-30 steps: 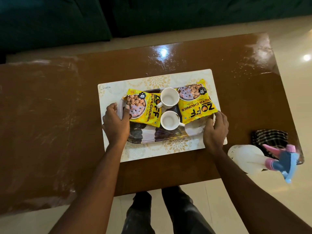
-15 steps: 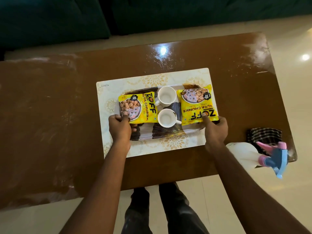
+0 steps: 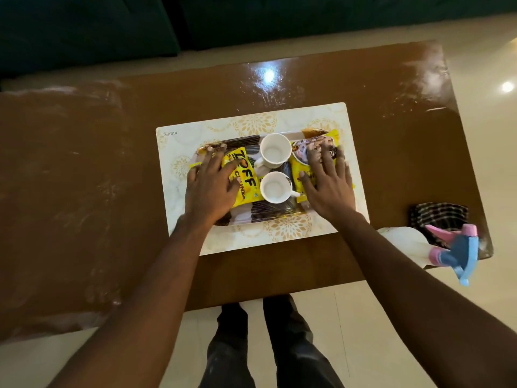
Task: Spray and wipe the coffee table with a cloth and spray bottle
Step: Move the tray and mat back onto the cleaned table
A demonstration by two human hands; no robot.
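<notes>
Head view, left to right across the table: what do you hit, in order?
left hand → near cup → right hand → cloth

A cream placemat (image 3: 218,127) with pale gold flower patterns lies at the centre of the frame, the word KUBER printed upside down near its upper left corner. On it sits a dark striped tray (image 3: 268,214). Two white cups stand in the middle of the tray, the upper cup (image 3: 275,149) just beyond the lower cup (image 3: 275,187). A yellow snack packet (image 3: 246,180) lies left of the cups and a second yellow packet (image 3: 298,156) lies to their right. A dark green sofa (image 3: 84,23) fills the top of the frame. Glossy cream floor tiles (image 3: 363,317) show along the bottom and right edge.
</notes>
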